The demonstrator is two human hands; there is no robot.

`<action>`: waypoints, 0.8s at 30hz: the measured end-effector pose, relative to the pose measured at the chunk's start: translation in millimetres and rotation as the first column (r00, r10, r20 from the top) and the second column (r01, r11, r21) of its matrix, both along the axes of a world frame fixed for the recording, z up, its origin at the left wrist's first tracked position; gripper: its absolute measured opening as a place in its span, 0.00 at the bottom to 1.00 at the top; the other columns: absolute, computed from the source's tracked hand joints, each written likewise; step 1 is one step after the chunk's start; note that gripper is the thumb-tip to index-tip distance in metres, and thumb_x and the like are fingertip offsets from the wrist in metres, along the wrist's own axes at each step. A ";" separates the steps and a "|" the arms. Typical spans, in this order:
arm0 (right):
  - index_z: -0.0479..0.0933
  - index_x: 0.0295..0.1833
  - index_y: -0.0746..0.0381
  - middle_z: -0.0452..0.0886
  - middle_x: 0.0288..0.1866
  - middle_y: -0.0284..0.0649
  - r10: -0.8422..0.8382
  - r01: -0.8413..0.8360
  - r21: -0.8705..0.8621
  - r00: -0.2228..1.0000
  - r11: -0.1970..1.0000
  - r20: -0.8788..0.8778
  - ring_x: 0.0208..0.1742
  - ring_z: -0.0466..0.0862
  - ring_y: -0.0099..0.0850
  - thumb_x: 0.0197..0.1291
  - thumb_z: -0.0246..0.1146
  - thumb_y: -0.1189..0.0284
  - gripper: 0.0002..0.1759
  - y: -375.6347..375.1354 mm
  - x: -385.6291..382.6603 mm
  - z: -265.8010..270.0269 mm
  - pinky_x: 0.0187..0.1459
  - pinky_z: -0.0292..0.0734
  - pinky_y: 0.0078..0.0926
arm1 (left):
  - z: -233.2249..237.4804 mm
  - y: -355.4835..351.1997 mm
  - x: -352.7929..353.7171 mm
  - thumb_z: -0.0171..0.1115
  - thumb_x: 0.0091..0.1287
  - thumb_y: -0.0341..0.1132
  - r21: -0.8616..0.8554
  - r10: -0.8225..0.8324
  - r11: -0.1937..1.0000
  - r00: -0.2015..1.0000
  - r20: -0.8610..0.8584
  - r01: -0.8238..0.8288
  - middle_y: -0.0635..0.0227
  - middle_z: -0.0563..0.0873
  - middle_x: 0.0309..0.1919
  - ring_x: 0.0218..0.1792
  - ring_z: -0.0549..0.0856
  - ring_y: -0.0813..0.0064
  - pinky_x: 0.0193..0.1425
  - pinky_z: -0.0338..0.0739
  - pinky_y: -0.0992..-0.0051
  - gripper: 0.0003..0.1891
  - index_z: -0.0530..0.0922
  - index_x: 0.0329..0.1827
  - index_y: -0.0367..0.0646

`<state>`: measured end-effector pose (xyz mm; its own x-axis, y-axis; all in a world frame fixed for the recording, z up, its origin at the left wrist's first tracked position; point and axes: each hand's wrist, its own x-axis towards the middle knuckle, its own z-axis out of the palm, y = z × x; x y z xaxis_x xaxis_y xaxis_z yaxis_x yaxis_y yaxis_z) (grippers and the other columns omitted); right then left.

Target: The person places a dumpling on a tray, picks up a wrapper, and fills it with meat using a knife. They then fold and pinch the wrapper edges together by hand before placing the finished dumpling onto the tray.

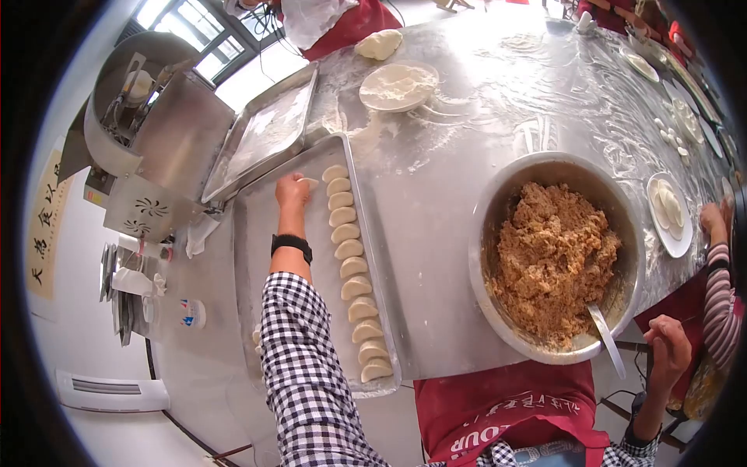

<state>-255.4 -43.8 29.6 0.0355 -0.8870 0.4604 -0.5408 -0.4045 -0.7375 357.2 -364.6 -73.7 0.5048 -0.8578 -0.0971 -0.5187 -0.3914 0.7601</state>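
White dough shows at the fingertips of your left hand (292, 190), which is nearly closed, pinching a single dumpling (311, 183) over the far part of the metal tray (315, 159). Just beside that hand, a column of crescent dumplings (348, 250) lines the tray's right side. To the tray's right, a metal bowl (484, 292) of brown filling (552, 257) sits on the floury surface (443, 202), a utensil handle (607, 342) against its rim. Farther right of the tray, your right hand (669, 352) is loosely curled; whether it holds anything, you cannot tell.
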 end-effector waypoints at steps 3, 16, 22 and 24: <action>0.72 0.49 0.64 0.77 0.42 0.49 -0.004 0.004 0.017 1.000 1.000 -0.031 0.32 0.77 0.27 0.54 0.56 0.86 0.16 -2.9 7.3 1.1 0.34 0.75 0.22 | -27.4 -13.2 8.2 0.60 0.53 0.28 -0.156 -0.006 0.988 0.996 0.092 0.020 0.62 0.84 0.40 0.42 0.83 0.71 0.42 0.79 0.73 0.18 0.77 0.49 0.36; 0.73 0.46 0.65 0.78 0.40 0.47 -0.030 0.032 0.062 0.999 0.998 -0.038 0.31 0.77 0.27 0.54 0.59 0.83 0.12 -12.0 22.7 0.1 0.33 0.75 0.21 | -36.2 -21.7 28.1 0.59 0.52 0.38 -0.154 -0.052 0.984 0.976 0.209 0.085 0.60 0.85 0.29 0.36 0.84 0.62 0.42 0.76 0.68 0.14 0.82 0.38 0.40; 0.73 0.44 0.66 0.78 0.40 0.48 -0.048 0.051 0.093 0.998 0.994 -0.042 0.30 0.77 0.27 0.53 0.59 0.83 0.12 -12.2 25.5 -3.6 0.33 0.75 0.22 | -47.1 -23.4 16.0 0.56 0.53 0.35 -0.257 0.006 0.966 0.990 0.144 0.032 0.58 0.85 0.31 0.36 0.84 0.61 0.42 0.76 0.69 0.12 0.82 0.38 0.43; 0.73 0.44 0.66 0.78 0.39 0.48 -0.033 0.039 0.106 0.998 0.994 -0.055 0.30 0.77 0.28 0.52 0.59 0.84 0.12 -13.9 29.3 -3.0 0.34 0.74 0.22 | -36.7 -18.2 2.9 0.55 0.54 0.34 -0.261 -0.043 0.961 0.981 0.187 0.092 0.58 0.85 0.32 0.37 0.84 0.61 0.43 0.76 0.69 0.12 0.82 0.39 0.43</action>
